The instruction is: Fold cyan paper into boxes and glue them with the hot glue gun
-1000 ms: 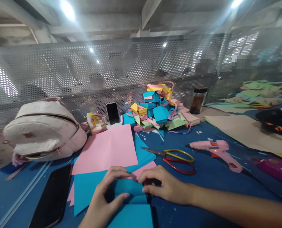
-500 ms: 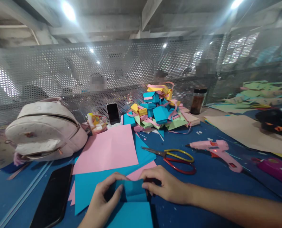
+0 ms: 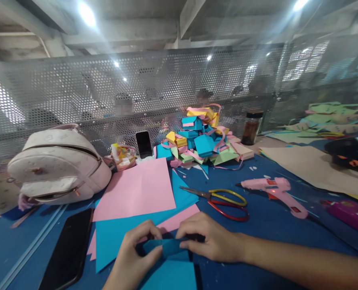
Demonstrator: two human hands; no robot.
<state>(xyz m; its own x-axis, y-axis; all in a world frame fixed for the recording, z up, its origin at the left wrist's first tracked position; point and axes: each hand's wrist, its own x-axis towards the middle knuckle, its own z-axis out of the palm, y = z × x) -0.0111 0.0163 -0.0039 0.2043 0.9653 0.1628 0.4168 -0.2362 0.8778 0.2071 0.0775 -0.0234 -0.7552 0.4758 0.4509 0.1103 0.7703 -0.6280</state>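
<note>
A blue sheet of paper lies at the bottom centre, its far end raised in a fold between my hands. My left hand pinches the left side of that fold with thumb and fingers. At the fold's right side, my right hand grips the paper, thumb below and fingers above. Just beyond my hands are a pink sheet and more blue paper. Scissors with one yellow and one red handle lie beyond my right hand.
A pink glue gun lies on the right, its cord trailing. A black phone and a white backpack are on the left. Folded paper pieces are heaped at the back by a dark-lidded jar. Beige sheets lie right.
The raised far end of the blue paper has been folded down further toward me, and now stands lower. My left hand has shifted slightly right; both hands keep their hold.
</note>
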